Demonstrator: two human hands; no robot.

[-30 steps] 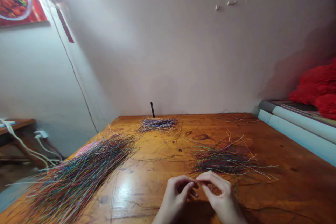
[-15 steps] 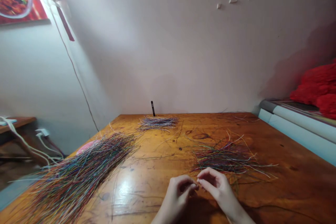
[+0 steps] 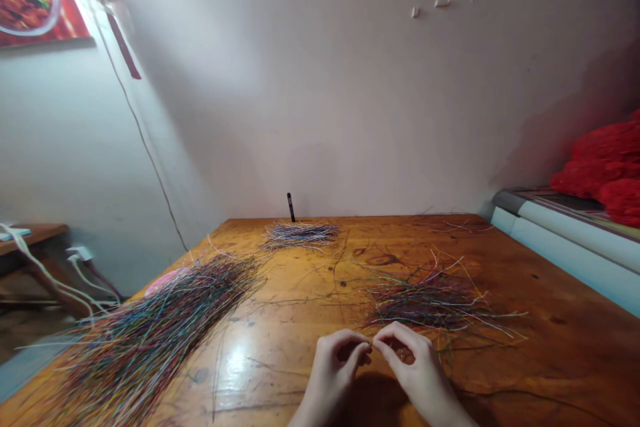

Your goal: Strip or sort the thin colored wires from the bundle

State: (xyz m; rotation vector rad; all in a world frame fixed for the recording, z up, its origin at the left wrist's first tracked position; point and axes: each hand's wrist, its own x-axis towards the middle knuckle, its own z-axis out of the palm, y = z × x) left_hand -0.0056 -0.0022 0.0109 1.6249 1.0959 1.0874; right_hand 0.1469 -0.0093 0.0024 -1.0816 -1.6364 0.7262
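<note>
My left hand (image 3: 336, 367) and my right hand (image 3: 411, 363) meet fingertip to fingertip above the near part of the table. Each is closed in a pinch of thumb and forefinger. What they pinch appears to be a thin wire, mostly hidden by the fingers. Thin dark strands show to the left of my left hand and to the right of my right wrist; whether they join the pinched piece is unclear. Just beyond my right hand lies a loose pile of coloured wires (image 3: 425, 300). A larger bundle of multicoloured wires (image 3: 165, 327) spreads along the table's left side.
A smaller bundle of pale and purplish wires (image 3: 301, 234) lies at the back of the wooden table (image 3: 295, 333), with a black marker (image 3: 291, 207) upright behind it. Something pink (image 3: 165, 280) is under the left bundle. Red fluffy material (image 3: 600, 167) sits at the right.
Both hands have shifted slightly; my right hand has moved a little left and down, and the fingertips are closer together. A thin strand left of my left hand has shifted slightly.
</note>
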